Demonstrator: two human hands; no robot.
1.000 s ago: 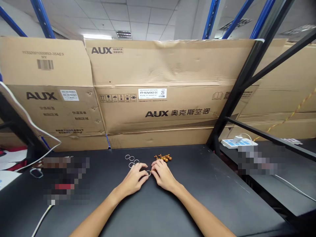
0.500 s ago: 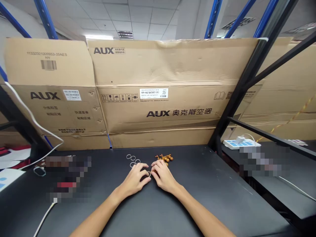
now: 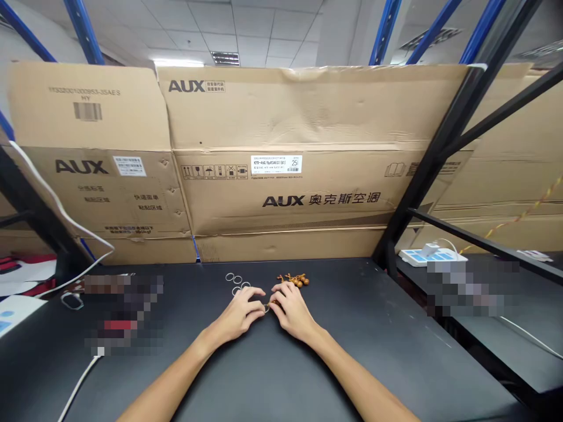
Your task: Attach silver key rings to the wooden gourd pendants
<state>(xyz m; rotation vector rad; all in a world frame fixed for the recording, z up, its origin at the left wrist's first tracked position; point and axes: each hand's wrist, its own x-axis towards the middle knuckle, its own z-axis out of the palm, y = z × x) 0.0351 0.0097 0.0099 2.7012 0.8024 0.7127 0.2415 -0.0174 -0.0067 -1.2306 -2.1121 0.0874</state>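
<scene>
My left hand (image 3: 243, 312) pinches a thin metal ring (image 3: 266, 309) with its thumb and a fingertip; the other fingers curve above. Close beside it, my right hand (image 3: 290, 307) has its fingers closed on a small brown wooden charm, mostly hidden, at the ring's edge. Several loose metal rings (image 3: 237, 276) lie on the black table just beyond my left hand, some partly covered by it. Behind my right hand is a small pile of brown wooden gourd-shaped charms (image 3: 301, 281) with small beads.
The black table (image 3: 246, 375) backs onto tall cardboard panels (image 3: 281, 123). A white cable (image 3: 79, 387) and blurred-out items lie at the left. Black rack posts (image 3: 422, 176) stand at the right, with a white power strip (image 3: 413, 258) behind them.
The ring between my hands has tilted, and a bit of cord or charm now shows at its top. My left fingers have shifted slightly left and spread somewhat. The view has moved a little.
</scene>
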